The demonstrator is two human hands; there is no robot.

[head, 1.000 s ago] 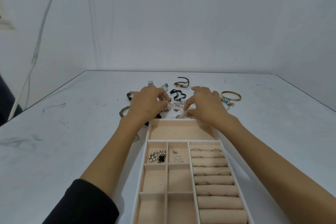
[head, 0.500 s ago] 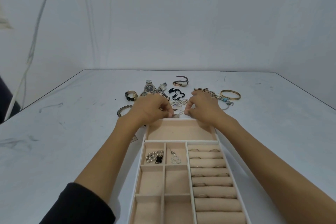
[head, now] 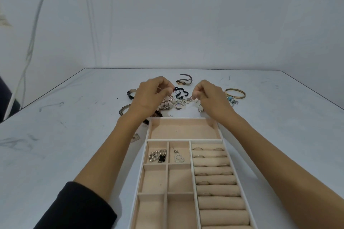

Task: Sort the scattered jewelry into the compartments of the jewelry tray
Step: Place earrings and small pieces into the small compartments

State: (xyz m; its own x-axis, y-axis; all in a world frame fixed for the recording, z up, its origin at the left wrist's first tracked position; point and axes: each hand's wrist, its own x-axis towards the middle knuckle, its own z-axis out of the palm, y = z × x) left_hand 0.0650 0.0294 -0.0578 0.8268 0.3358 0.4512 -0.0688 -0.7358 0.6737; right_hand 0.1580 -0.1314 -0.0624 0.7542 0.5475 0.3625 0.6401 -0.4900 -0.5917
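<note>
A beige jewelry tray (head: 186,138) with a white rim lies in front of me. One small compartment holds a pearl bracelet with a black clover (head: 158,156), the one beside it a silver heart pendant (head: 178,158). Rings sit between the ring rolls (head: 212,169) on the right side. Beyond the tray lies a pile of silver chains (head: 178,102). My left hand (head: 150,96) and my right hand (head: 210,98) are raised over the pile. Each pinches one end of a thin silver chain (head: 188,100) that sags between them.
Around the pile lie a black cord bracelet (head: 181,92), a dark-strapped watch (head: 184,81), a gold bangle (head: 235,93), a blue-bead charm bracelet (head: 231,99), a black-strapped watch (head: 130,94) and a beaded bracelet (head: 123,109). A small grey tag (head: 135,138) lies left of the tray.
Both hands have risen from the tray's far edge and drawn apart, lifting a thin chain out of the pile. The silver watch is hidden behind my left hand.
</note>
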